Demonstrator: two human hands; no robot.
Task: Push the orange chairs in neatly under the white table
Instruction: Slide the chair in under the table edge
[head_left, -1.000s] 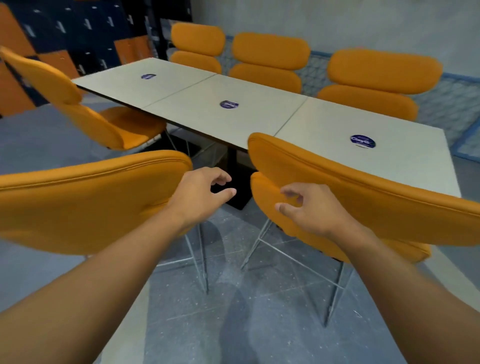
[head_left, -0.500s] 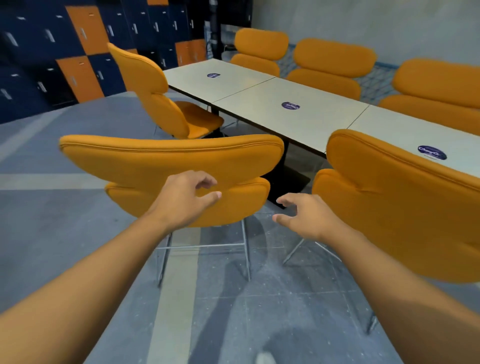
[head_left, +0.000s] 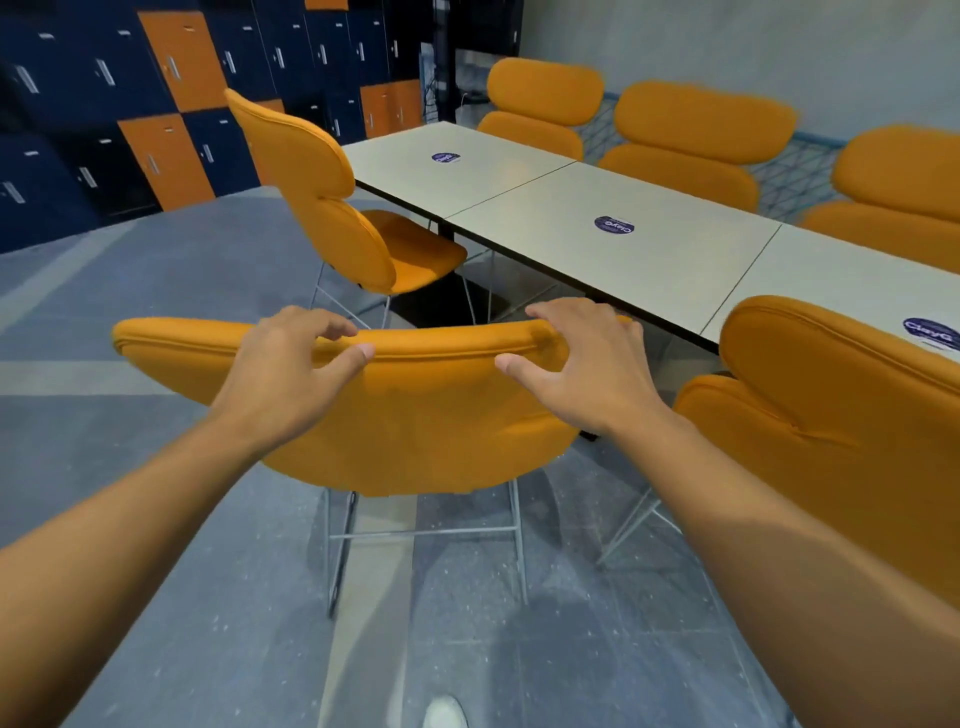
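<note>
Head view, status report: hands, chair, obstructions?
Left hand and right hand curled over near chair backrest top. Chair short of white table. Path looks clear.

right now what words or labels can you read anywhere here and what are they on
"ClayG": on the near round sticker at the right end of the white table; a smaller line under it is blurred.
Middle round sticker: same style, print too blurred to read.
Far round sticker: too small to read.
Lockers: no readable numbers or labels.
</note>
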